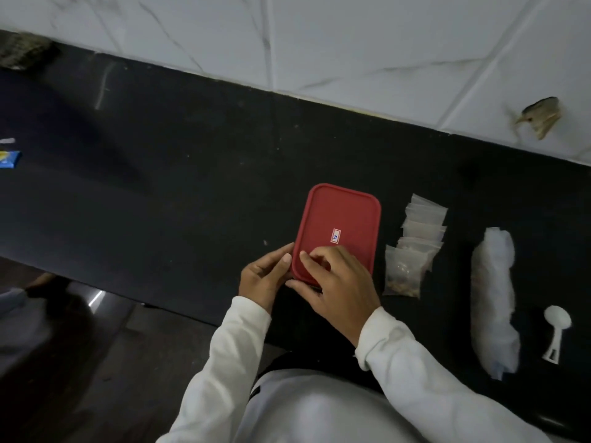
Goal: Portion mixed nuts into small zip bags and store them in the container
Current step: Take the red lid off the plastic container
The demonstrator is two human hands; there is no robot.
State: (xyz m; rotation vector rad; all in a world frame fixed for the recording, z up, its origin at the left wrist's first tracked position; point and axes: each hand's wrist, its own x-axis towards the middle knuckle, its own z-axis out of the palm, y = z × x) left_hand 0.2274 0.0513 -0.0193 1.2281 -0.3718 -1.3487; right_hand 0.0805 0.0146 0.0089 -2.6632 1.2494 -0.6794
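Observation:
A container with a red lid (342,219) sits on the black counter, a small sticker on its top. My left hand (263,276) grips the container's near left corner, thumb against the lid's edge. My right hand (332,282) lies over the near end of the lid, fingers curled on its rim and thumb under the front edge. To the right, several small zip bags (412,247) lie overlapped in a row; the nearest holds nuts. Further right lies a rolled white plastic bag (494,302), and beside it a white plastic scoop (556,327).
The black counter (192,187) runs diagonally, with a white marbled tile wall behind it. A blue packet (9,159) lies at the far left edge and a dark cloth (22,54) at the top left. The wall has a chipped hole (542,118). The floor lies below left.

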